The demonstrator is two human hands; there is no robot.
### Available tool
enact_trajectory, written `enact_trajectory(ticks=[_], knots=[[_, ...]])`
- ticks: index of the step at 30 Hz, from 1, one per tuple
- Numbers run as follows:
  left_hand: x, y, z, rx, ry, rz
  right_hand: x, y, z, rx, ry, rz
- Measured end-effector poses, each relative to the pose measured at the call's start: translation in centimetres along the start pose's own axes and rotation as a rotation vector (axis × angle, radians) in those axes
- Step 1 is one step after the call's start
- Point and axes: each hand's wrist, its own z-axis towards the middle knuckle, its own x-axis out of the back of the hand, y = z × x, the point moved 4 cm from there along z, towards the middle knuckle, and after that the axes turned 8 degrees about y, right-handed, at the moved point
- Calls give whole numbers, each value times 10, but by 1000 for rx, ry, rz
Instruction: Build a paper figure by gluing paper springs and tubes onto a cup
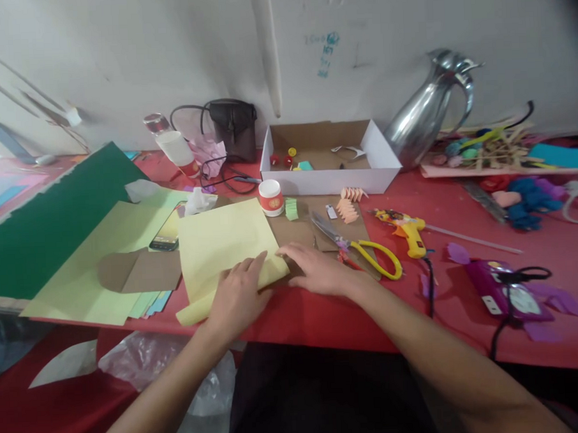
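While your open left hand (239, 292) rests on half-rolled pale-yellow paper (223, 235), your right hand (317, 268) has an unclear grip. Teal handwriting (324, 56) is blurred.

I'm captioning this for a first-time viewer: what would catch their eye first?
Probably the pale yellow sheet at the centre, its near edge curled under the left hand, the right hand at the curl's right end. Next, the shiny metal jug at the back right, beside the white box.
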Motion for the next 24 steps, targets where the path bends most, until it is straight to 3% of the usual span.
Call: enact_trajectory(ticks=[6, 11, 17, 21, 24], knots=[[14, 29, -44, -118, 194, 146, 13, -7, -15, -63, -28, 56], [0, 42, -68, -165, 204, 147, 19, -7, -17, -96, -77, 118], [-12, 45, -69, -129, 189, 85, -1, -11, 0, -27, 53, -45], [-9, 40, -65, -103, 251, -18, -2, -7, 4, -13, 104, -157], [11, 12, -62, 38, 463, -103, 17, 4, 0, -112, 258, -212]])
